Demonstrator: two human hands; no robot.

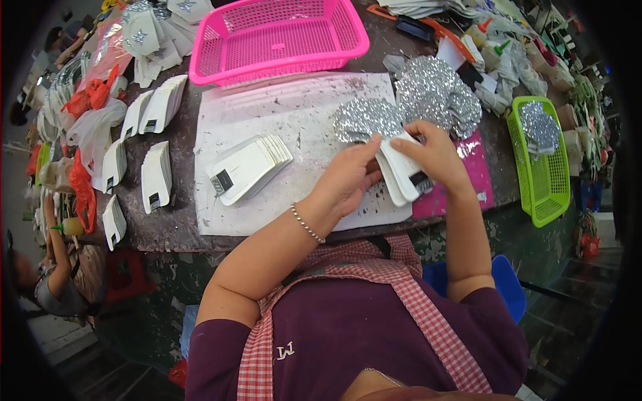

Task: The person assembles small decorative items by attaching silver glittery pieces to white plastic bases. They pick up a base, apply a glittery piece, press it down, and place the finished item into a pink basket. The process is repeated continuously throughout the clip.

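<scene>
Near the right side of the white sheet, both hands hold a small stack of white flat pieces (396, 175) with rounded ends and a dark label at the near end. My left hand (349, 175) is closed against the stack's left side, its thumb up along the edge. From the right, my right hand (436, 155) grips the same stack, thumb on top. Just beyond the fingers lie glittery silver pieces (368, 119), partly covered by the hands. A fanned stack of similar white pieces (249, 168) rests to the left on the white sheet (301, 100).
More white stacks (156, 175) stand at the left. A pink basket (277, 65) sits at the back, with a silver glitter pile (435, 90) right of centre. A green basket (550, 200) hangs over the right edge. At far left sits another person (60, 274).
</scene>
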